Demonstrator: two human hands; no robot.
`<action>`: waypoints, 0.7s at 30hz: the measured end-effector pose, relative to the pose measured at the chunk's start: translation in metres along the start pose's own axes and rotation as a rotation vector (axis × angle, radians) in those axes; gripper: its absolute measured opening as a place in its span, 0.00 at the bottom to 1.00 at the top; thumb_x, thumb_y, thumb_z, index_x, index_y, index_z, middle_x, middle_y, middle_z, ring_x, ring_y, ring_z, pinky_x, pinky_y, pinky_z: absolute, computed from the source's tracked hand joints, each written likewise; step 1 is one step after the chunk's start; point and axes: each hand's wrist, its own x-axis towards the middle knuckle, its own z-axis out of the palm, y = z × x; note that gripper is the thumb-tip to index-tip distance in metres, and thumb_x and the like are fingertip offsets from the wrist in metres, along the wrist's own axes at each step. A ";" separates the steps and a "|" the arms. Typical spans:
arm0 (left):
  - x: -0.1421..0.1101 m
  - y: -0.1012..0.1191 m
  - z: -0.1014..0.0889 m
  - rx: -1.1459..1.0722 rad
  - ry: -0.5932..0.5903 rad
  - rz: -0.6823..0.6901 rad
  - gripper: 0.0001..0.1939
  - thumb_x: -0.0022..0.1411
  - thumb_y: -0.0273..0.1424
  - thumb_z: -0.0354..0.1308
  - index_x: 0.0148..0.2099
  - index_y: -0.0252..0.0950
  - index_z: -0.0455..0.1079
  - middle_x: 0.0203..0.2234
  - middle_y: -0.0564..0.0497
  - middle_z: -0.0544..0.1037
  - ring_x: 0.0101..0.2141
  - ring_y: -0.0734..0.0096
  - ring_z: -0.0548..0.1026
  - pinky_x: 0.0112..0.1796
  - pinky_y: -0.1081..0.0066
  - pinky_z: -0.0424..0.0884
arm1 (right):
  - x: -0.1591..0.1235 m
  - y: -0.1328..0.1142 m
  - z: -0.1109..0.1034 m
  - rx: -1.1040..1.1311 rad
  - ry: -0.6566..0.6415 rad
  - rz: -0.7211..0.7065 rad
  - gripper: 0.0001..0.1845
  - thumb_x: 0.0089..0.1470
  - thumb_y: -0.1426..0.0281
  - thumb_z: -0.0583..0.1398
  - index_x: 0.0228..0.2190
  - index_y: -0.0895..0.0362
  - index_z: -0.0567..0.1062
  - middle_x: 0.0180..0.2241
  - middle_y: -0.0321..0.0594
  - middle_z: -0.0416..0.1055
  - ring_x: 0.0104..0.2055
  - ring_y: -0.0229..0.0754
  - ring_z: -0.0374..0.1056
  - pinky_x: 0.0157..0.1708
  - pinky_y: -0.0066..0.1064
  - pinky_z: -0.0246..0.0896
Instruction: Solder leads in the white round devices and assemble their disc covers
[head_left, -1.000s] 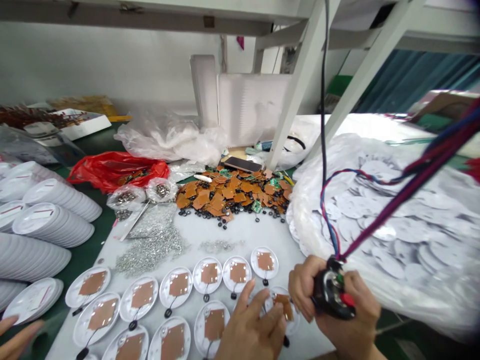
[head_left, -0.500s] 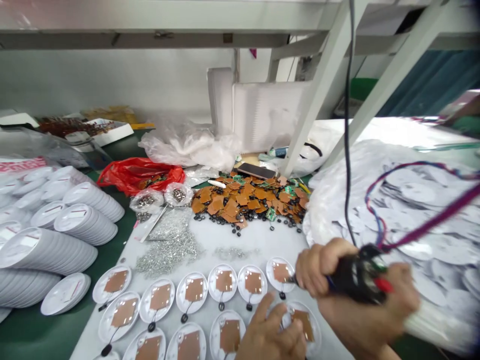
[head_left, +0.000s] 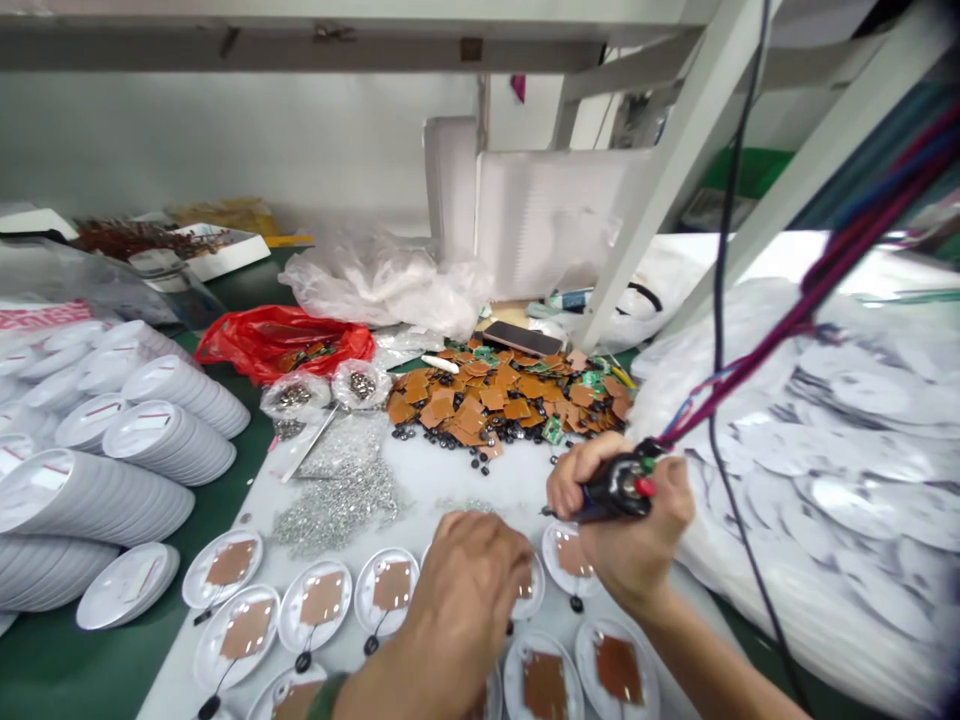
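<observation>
Black tool (head_left: 616, 492) is gripped in R hand (head_left: 637, 530), fingers clamped round it, tip near a white dish (head_left: 556, 578). L hand (head_left: 469, 585) is held over other dishes w/ brown squares (head_left: 322, 598); its fingers are bent, can't tell if anything's pinched. Shiny bits (head_left: 341, 505) are spread on worktop (head_left: 431, 462) left of L fingers; brown pcs (head_left: 491, 395) are heaped beyond.

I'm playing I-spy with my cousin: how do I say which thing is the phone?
Find the big pile of orange-brown squares on the white work surface. At its back edge, just left of the slanting post's foot, lies the phone. It's a smooth, dark rectangle, bigger than any square.
</observation>
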 end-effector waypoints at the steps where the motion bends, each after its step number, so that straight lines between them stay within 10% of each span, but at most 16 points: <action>1: 0.005 -0.001 -0.006 0.001 -0.017 -0.041 0.08 0.69 0.22 0.56 0.42 0.36 0.75 0.36 0.49 0.79 0.38 0.60 0.76 0.43 0.57 0.69 | 0.001 0.002 -0.001 -0.007 0.001 0.001 0.29 0.56 0.43 0.58 0.21 0.54 0.75 0.14 0.34 0.65 0.16 0.38 0.60 0.16 0.28 0.56; 9: 0.031 -0.012 0.002 0.042 -0.055 -0.159 0.13 0.64 0.20 0.63 0.49 0.38 0.78 0.37 0.48 0.80 0.41 0.56 0.76 0.44 0.56 0.67 | 0.000 -0.005 0.006 0.023 -0.020 -0.014 0.30 0.57 0.42 0.56 0.21 0.54 0.74 0.13 0.34 0.64 0.16 0.38 0.60 0.17 0.29 0.58; 15: 0.035 -0.014 0.009 -0.022 -0.040 -0.082 0.05 0.64 0.25 0.68 0.35 0.39 0.78 0.31 0.54 0.79 0.37 0.63 0.75 0.43 0.61 0.63 | -0.015 -0.036 0.014 0.048 -0.088 0.002 0.31 0.58 0.41 0.55 0.22 0.54 0.76 0.14 0.35 0.64 0.16 0.39 0.60 0.18 0.31 0.58; 21: 0.024 -0.005 0.006 -0.400 -0.015 -0.082 0.09 0.60 0.20 0.69 0.31 0.36 0.75 0.29 0.56 0.78 0.36 0.68 0.74 0.43 0.67 0.64 | -0.020 -0.065 0.011 0.121 -0.098 0.122 0.32 0.57 0.41 0.54 0.20 0.54 0.75 0.13 0.34 0.61 0.15 0.39 0.58 0.18 0.32 0.58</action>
